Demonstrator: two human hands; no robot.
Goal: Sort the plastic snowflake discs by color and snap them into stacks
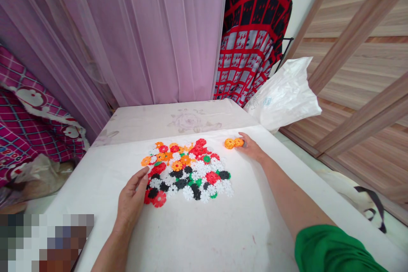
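Observation:
A pile of flat plastic snowflake discs (188, 170) in red, orange, white, black and green lies spread in the middle of the white table (197, 229). My left hand (132, 199) rests at the pile's left edge, fingers together and stretched toward the discs, touching the red and black ones there; it holds nothing I can see. My right hand (250, 146) reaches to the far right of the pile, fingers closed on a small cluster of joined orange discs (233, 142) that sits on the table apart from the pile.
A crumpled white plastic bag (283, 95) lies at the table's far right corner. Pink curtains (143, 34) hang behind. A red patterned blanket (251, 42) stands at the back. Pink bedding (28, 123) is at left, wooden floor (366, 93) at right.

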